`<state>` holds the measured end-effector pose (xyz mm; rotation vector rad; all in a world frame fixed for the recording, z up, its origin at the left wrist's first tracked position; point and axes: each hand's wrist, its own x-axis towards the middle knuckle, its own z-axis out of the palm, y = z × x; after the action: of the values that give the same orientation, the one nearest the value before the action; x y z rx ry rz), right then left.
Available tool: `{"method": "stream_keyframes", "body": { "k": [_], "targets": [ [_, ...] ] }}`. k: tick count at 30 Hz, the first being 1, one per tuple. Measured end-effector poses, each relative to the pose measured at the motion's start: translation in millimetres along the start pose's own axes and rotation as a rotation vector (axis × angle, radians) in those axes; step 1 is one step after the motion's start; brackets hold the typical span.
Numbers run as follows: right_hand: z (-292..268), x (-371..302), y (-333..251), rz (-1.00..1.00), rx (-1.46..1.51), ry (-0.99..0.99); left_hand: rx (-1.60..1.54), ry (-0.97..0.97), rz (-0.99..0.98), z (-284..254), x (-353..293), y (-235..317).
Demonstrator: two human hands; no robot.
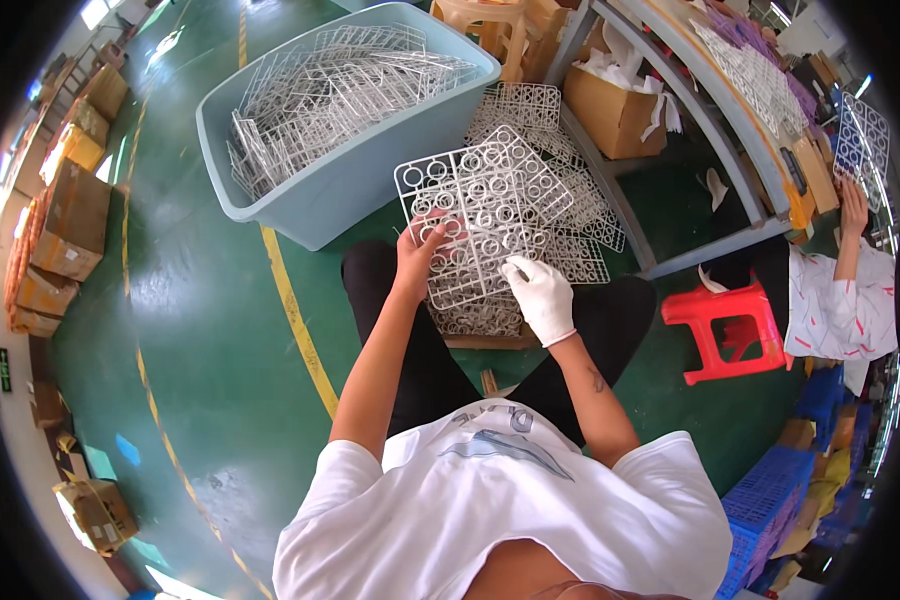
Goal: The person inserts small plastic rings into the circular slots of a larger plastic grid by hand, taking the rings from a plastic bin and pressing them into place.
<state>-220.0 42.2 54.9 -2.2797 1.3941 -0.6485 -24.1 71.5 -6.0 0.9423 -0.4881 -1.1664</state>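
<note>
A white plastic ring frame [457,205], a sprue-like grid set with several small rings, is held up over my lap. My bare left hand [420,258] is closed on its left edge, thumb on top. At the lower right part of the grid, my right hand [544,302], in a white glove, is closed with its fingertips pinching there; whether they grip a single ring is hidden. Beneath the grid, between my knees, a cardboard box [490,342] holds many loose white rings [475,318]. More ring frames [592,215] lie stacked just beyond, to the right.
A blue-grey tub [345,195] full of bare white grids [340,95] stands ahead left. A metal table frame [705,245] and an open carton [610,115] are ahead right. Another person [840,300] works at right, near a red stool [722,330]. Blue crates [765,510] stand lower right.
</note>
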Motion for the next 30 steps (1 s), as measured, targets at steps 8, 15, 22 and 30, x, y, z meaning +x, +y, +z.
{"method": "stream_keyframes", "body": {
  "k": [8, 15, 22, 30],
  "targets": [
    [-26.6, 72.8, 16.7, -0.04, -0.023, 0.204, 0.128, -0.195, -0.122, -4.0, 2.6, 3.9],
    [-9.4, 94.4, 51.0, 0.559, 0.89, -0.255, 0.108, -0.402, -0.246, 1.6, 8.1, 7.5],
    [18.6, 66.5, 82.6, 0.726, 1.747, 0.119, -0.264, -0.382, -0.097, 5.7, 11.8, 11.6],
    [61.5, 17.0, 24.5, 0.666, 1.969, -0.151, -0.036, -0.359, -0.021, 12.0, 10.4, -19.4]
  ]
}}
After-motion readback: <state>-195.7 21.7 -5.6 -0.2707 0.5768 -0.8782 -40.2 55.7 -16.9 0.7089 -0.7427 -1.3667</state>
